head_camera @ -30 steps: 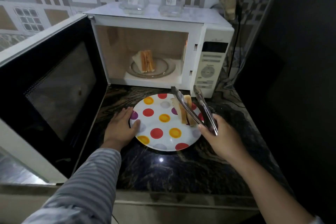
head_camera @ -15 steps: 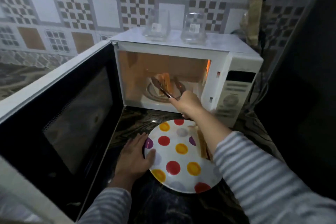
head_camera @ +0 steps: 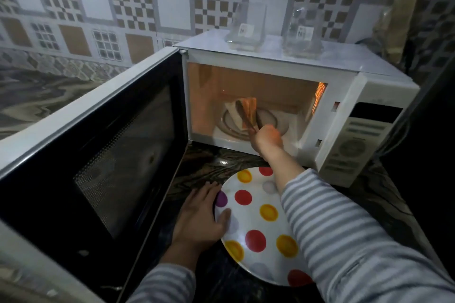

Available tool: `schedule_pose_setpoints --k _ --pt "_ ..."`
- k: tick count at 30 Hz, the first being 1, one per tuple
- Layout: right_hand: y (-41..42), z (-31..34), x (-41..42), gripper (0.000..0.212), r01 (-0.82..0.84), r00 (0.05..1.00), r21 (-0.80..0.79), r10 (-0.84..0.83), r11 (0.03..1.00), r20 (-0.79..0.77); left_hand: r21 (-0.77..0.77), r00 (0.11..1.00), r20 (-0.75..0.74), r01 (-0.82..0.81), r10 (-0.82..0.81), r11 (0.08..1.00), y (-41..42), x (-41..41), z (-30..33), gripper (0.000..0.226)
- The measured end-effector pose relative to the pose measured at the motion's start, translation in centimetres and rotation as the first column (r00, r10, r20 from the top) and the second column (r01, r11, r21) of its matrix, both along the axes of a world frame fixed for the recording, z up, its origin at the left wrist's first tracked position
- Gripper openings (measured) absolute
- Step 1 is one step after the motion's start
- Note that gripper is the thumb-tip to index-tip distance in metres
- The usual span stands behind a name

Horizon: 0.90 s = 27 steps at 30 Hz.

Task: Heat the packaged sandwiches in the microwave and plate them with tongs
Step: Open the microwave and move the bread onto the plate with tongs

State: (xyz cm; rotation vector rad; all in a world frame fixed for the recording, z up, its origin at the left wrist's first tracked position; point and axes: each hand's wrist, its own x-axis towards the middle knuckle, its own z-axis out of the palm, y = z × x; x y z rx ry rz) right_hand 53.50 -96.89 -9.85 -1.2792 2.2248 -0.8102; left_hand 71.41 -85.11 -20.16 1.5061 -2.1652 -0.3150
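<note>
The white microwave point(head_camera: 357, 96) stands with its door point(head_camera: 110, 167) swung wide to the left and its inside lit orange. On its glass turntable point(head_camera: 269, 119) stands a sandwich point(head_camera: 246, 109). My right hand point(head_camera: 267, 138) reaches into the cavity and grips metal tongs point(head_camera: 246, 118), whose arms lie on either side of the sandwich. My left hand point(head_camera: 199, 216) rests flat on the left rim of a white plate with coloured dots point(head_camera: 256, 224) on the dark counter. My right sleeve hides the plate's right part.
Two clear plastic containers point(head_camera: 248, 29) point(head_camera: 304, 34) sit on top of the microwave. The open door blocks the left side of the counter. A brown paper bag point(head_camera: 403, 7) stands at the back right against the tiled wall. The right is dark.
My right hand left the plate, where it had set one sandwich, and carried the tongs into the microwave around the second sandwich. The left hand stays at the plate's rim.
</note>
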Motion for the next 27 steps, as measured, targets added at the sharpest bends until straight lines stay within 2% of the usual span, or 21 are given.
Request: schedule_pose_setpoints --k 4,7,10,14,16,21,24,27 --pt "0.2 -0.1 0.0 0.041 -0.001 0.997 0.003 0.001 1.000 -0.073 0.006 1.000 -0.014 0.006 -0.006 1.000 0.0 0.0 -0.1 0.087" --pt "0.4 0.0 0.0 0.041 0.000 0.998 0.005 0.000 1.000 -0.056 0.007 1.000 -0.011 0.015 -0.015 1.000 0.0 0.0 -0.2 0.086" --pt "1.3 0.1 -0.1 0.036 0.004 0.999 0.000 -0.004 1.000 0.032 0.004 1.000 0.000 0.012 -0.012 1.000 -0.1 0.1 -0.3 0.084" --pt "3.0 0.3 -0.3 0.040 0.061 0.951 -0.064 -0.039 0.996 0.306 0.015 1.000 0.030 0.010 -0.011 1.000 -0.3 0.0 -0.3 0.086" --pt "4.8 1.1 -0.5 0.041 0.061 0.934 -0.068 -0.033 0.996 0.355 0.024 1.000 0.027 0.002 -0.002 1.000 -0.1 -0.1 -0.2 0.089" --pt "12.7 2.4 -0.9 0.029 -0.046 0.974 -0.137 0.075 0.990 0.215 0.065 1.000 0.018 -0.012 0.011 0.998 0.4 -0.3 0.5 0.095" --pt "17.7 0.7 -1.2 0.025 -0.074 0.976 -0.193 0.111 0.978 0.189 0.072 1.000 0.018 0.000 -0.001 0.997 0.4 -0.3 0.3 0.097" --pt "22.4 -1.4 -1.6 0.020 -0.074 0.991 -0.187 0.093 0.980 0.092 0.078 0.999 0.033 0.007 -0.010 0.997 0.5 -0.2 0.1 0.098"
